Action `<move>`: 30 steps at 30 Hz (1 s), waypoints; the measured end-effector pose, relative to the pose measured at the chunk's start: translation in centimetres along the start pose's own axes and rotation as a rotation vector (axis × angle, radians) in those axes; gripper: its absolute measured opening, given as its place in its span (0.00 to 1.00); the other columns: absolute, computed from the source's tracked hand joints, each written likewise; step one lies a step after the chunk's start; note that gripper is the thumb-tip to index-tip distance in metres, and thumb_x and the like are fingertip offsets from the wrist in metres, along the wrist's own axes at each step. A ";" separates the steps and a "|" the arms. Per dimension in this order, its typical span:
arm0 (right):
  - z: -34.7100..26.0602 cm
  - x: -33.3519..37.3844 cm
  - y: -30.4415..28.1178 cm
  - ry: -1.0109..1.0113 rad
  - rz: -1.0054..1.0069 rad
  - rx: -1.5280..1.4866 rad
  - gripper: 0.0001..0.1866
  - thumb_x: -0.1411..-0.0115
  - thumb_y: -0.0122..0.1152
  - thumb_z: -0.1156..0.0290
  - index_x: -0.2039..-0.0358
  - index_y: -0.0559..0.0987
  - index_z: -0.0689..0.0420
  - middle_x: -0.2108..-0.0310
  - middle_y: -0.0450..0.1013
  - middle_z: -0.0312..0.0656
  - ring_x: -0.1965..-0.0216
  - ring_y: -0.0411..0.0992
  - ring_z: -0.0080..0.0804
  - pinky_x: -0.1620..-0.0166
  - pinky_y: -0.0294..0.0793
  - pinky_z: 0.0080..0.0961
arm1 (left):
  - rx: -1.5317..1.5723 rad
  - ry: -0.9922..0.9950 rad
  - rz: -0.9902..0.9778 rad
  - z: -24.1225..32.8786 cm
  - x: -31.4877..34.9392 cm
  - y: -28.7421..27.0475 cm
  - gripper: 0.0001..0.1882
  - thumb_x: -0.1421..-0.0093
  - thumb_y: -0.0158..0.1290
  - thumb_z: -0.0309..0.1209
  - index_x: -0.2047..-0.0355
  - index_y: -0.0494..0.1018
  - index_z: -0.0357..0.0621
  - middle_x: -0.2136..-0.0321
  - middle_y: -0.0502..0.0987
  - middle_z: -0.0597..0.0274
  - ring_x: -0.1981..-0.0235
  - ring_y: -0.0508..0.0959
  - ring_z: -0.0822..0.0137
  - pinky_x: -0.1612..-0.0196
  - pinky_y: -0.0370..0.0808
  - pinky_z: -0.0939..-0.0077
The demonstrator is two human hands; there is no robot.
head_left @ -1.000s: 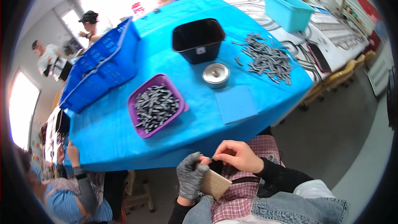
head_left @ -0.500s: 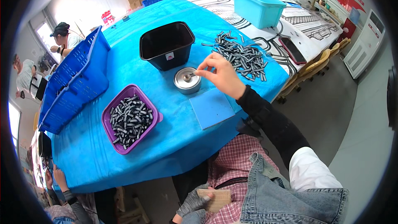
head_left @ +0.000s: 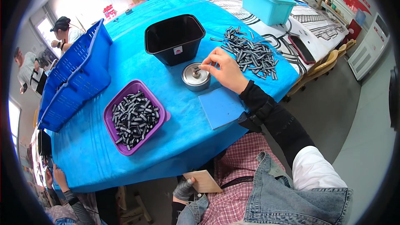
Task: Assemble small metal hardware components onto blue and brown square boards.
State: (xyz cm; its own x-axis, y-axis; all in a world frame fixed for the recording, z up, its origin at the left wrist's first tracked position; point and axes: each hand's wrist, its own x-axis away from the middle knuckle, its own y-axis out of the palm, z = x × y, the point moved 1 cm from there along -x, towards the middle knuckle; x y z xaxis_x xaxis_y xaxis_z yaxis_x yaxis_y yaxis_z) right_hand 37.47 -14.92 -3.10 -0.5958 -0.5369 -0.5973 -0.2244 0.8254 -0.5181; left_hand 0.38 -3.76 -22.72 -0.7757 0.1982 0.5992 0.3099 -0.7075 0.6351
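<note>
My right hand (head_left: 223, 71) is closed in a pinch above a round metal tin (head_left: 196, 82). Between its fingertips, just over the knob at the middle of the tin's lid, is a small black-and-grey striped strip (head_left: 197, 70), partly hidden by the fingers. My left hand (head_left: 184, 189), in a grey glove with bare fingertips, grips a small thin wooden board (head_left: 204, 181) low by my lap. Right of the tin lies a pile of similar flat strips (head_left: 250, 54). A purple tub (head_left: 109, 129) to the left holds many short striped pieces (head_left: 135, 118).
A black bin (head_left: 179, 54) stands behind the tin, and a blue square mat (head_left: 221, 108) lies in front. A tall blue basket (head_left: 79, 83) is at the left, a turquoise bin (head_left: 266, 8) and a phone (head_left: 302, 50) at the far right. Other people are at the left.
The whole view has shifted slightly. My left hand has raised and tilted the wooden board. My right hand still pinches the strip at the tin's middle.
</note>
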 end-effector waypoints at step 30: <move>0.7 0.0 0.1 0.050 -0.036 -0.144 0.09 0.49 0.65 0.66 0.74 0.79 0.59 0.71 0.67 0.37 0.73 0.67 0.25 0.68 0.67 0.22 | -0.165 0.197 0.105 0.9 0.2 2.4 0.38 0.60 0.67 0.49 0.57 0.66 0.36 0.64 0.71 0.54 0.61 0.74 0.61 0.60 0.75 0.65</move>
State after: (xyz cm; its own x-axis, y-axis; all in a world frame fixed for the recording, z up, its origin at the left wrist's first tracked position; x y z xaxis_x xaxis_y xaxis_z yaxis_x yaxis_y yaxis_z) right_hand 37.95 -14.99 -3.57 -0.6225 -0.5602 -0.5465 -0.3524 0.8241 -0.4435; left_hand 1.47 -4.78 -20.68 -0.8409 -0.0062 0.5412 0.3129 -0.8214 0.4768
